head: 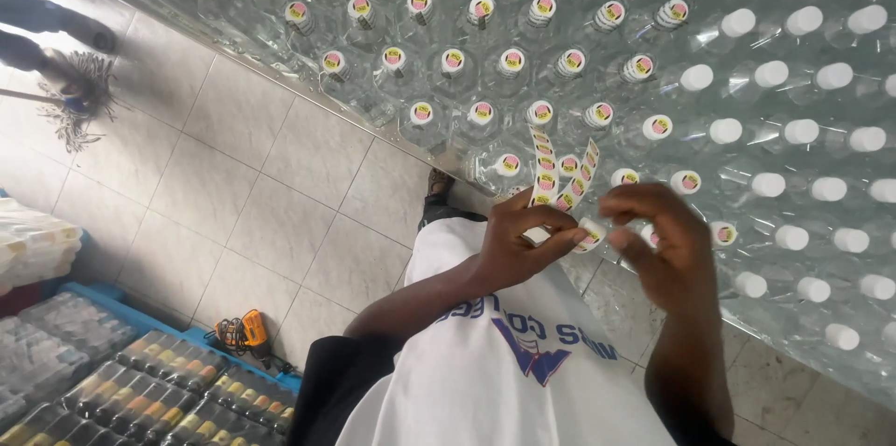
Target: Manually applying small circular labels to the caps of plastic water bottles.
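Standing at the edge of a large block of clear plastic bottles, the person works with both hands raised just over the nearest rows. Left hand: grip narrow, fingers and thumb pinched on the lower end of a sticker strip. The strip is doubled into two tails that rise from the hand and lean away from the body, towards the bottles; long axis runs roughly away from the person, fanning slightly at the top. Right hand: fingers curled in, tips close together and touching or just beside the strip's lower end, where a small white piece shows between the two hands; cannot tell whether it is gripped or only touched. Left hand is the nearer to the strip and carries it.

Bottle caps to the left and centre carry round yellow and pink stickers; caps to the right are plain white. The nearest plain caps lie just beyond and to the right of the right hand.

Elsewhere: tiled floor, a mop at far left, wrapped drink packs lower left
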